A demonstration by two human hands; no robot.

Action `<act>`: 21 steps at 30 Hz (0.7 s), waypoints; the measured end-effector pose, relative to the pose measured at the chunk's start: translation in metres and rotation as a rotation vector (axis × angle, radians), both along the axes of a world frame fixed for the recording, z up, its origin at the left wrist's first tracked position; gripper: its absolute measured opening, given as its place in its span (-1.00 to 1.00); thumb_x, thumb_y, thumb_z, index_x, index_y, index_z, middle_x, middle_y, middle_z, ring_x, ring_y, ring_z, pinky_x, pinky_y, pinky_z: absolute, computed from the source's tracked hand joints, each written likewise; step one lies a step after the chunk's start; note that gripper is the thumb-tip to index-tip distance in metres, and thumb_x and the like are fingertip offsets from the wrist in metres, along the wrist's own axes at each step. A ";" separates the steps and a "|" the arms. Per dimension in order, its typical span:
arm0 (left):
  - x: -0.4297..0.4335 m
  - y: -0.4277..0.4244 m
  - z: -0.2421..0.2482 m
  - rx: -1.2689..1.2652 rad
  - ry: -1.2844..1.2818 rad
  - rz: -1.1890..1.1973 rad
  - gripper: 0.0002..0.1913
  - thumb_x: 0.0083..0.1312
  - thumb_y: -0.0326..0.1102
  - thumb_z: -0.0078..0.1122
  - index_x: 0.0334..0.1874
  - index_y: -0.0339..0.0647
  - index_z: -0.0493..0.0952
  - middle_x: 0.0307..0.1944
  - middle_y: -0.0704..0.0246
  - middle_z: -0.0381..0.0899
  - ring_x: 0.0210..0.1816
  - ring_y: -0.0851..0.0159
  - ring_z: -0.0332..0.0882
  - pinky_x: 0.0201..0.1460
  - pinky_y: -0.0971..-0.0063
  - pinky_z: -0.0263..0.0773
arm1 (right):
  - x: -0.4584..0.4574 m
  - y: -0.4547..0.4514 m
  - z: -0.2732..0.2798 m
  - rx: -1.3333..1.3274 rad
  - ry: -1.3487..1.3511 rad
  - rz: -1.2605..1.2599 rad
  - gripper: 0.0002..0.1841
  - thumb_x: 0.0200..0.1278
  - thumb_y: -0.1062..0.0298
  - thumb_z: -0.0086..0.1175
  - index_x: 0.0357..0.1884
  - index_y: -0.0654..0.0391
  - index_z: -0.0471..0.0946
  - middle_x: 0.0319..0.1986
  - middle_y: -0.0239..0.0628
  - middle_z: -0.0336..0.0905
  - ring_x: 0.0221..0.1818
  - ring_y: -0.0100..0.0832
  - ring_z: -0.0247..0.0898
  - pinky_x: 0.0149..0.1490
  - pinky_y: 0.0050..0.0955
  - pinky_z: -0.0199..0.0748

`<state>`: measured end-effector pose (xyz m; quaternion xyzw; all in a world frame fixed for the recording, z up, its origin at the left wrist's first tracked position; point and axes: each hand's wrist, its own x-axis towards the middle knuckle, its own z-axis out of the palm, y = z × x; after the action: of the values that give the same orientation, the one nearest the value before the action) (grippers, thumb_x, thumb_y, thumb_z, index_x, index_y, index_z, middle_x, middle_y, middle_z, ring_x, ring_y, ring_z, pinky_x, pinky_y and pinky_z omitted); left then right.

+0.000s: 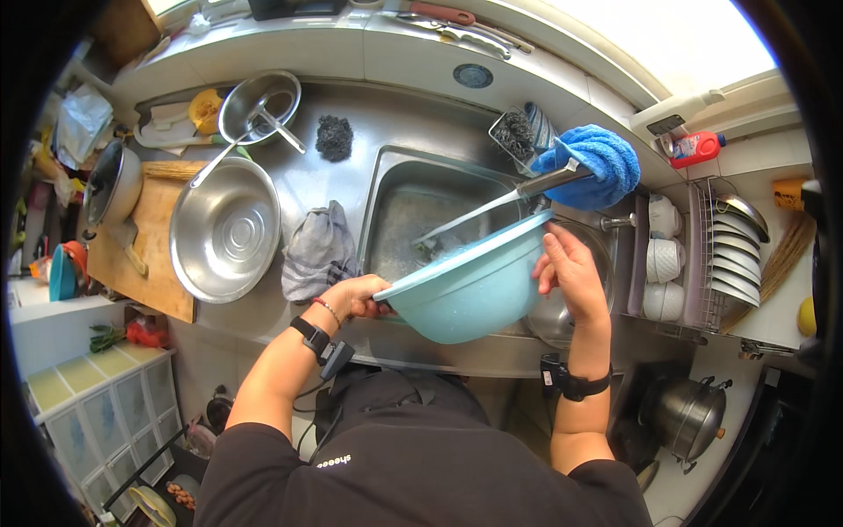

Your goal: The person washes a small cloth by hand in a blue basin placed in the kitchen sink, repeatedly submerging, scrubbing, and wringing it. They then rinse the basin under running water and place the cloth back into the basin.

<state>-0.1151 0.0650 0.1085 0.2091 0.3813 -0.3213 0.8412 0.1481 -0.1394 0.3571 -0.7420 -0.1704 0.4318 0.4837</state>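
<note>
A light blue plastic basin (471,296) is tilted over the stainless steel sink (402,197), its outer side towards me. My left hand (361,296) grips its left rim. At the right rim my right hand (571,267) steadies it with bent fingers. Water (471,216) streams from the faucet (553,179) down past the basin's far rim. Dark green scraps (428,248) show near where the stream lands. Most of the basin's inside is hidden. A blue towel (593,165) is draped over the faucet.
Left of the sink lie a grey cloth (319,247), a large steel bowl (224,230), a dark scouring pad (334,138) and a steel pot (260,99) with utensils across it. A knife (132,247) rests on the wooden cutting board (155,263). A dish rack (708,263) stands to the right.
</note>
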 end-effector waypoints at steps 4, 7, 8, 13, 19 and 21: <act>0.011 0.007 0.027 0.106 -0.058 -0.079 -0.80 0.27 -0.40 0.10 -0.17 -0.43 0.52 -0.39 0.12 0.58 -0.60 0.38 0.51 -0.74 0.68 0.33 | 0.005 -0.008 0.006 0.045 -0.053 -0.038 -0.35 0.44 -0.06 0.03 0.30 0.31 0.31 -0.59 -0.26 0.53 -0.72 -0.60 0.38 -0.63 -0.67 0.18; 0.016 0.010 0.042 0.381 -0.078 0.062 -0.72 0.14 -0.48 0.12 -0.12 -0.52 0.48 -0.32 0.10 0.58 -0.56 0.23 0.57 -0.61 0.47 0.51 | 0.014 -0.021 -0.006 -0.059 -0.132 -0.064 -0.41 0.40 -0.13 0.05 0.05 0.31 0.45 -0.56 -0.24 0.56 -0.68 -0.57 0.45 -0.62 -0.65 0.27; 0.018 0.009 0.043 0.670 -0.044 0.158 -0.66 0.03 -0.54 0.12 -0.12 -0.58 0.45 -0.25 0.07 0.58 -0.44 0.13 0.62 -0.46 0.33 0.59 | 0.017 -0.025 -0.016 -0.152 -0.179 -0.066 -0.43 0.38 -0.13 0.06 -0.01 0.31 0.47 -0.55 -0.23 0.57 -0.66 -0.55 0.48 -0.61 -0.64 0.32; 0.012 0.005 0.024 1.442 -0.195 0.188 -0.31 0.14 -0.49 0.05 0.34 -0.47 0.04 -0.10 -0.13 0.57 -0.09 -0.20 0.59 0.04 0.15 0.50 | 0.020 -0.050 -0.115 -0.369 0.055 0.046 -0.65 0.33 0.18 0.16 -0.17 0.33 0.47 -0.43 -0.22 0.62 -0.55 -0.45 0.58 -0.55 -0.58 0.51; 0.010 -0.019 -0.009 1.601 -0.198 0.184 -0.16 0.26 -0.45 0.08 0.51 -0.28 -0.21 0.17 -0.28 0.39 0.13 -0.27 0.47 0.19 0.10 0.39 | 0.007 -0.059 -0.220 -0.514 -0.062 0.018 -0.63 0.21 0.29 0.25 -0.17 0.44 0.45 -0.35 -0.07 0.62 -0.49 -0.33 0.62 -0.52 -0.42 0.59; 0.014 -0.025 -0.011 1.609 -0.202 0.228 -0.16 0.27 -0.46 0.07 0.51 -0.30 -0.22 0.19 -0.28 0.37 0.14 -0.27 0.46 0.21 0.11 0.38 | 0.010 -0.061 -0.228 -0.596 -0.151 0.069 -0.62 0.18 0.31 0.27 -0.18 0.46 0.45 -0.30 0.02 0.62 -0.48 -0.28 0.63 -0.50 -0.37 0.60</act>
<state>-0.1012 0.0402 0.0971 0.7365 0.4366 0.1586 0.4917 0.1583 -0.2000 0.1292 -0.8749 -0.0968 0.4226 0.2158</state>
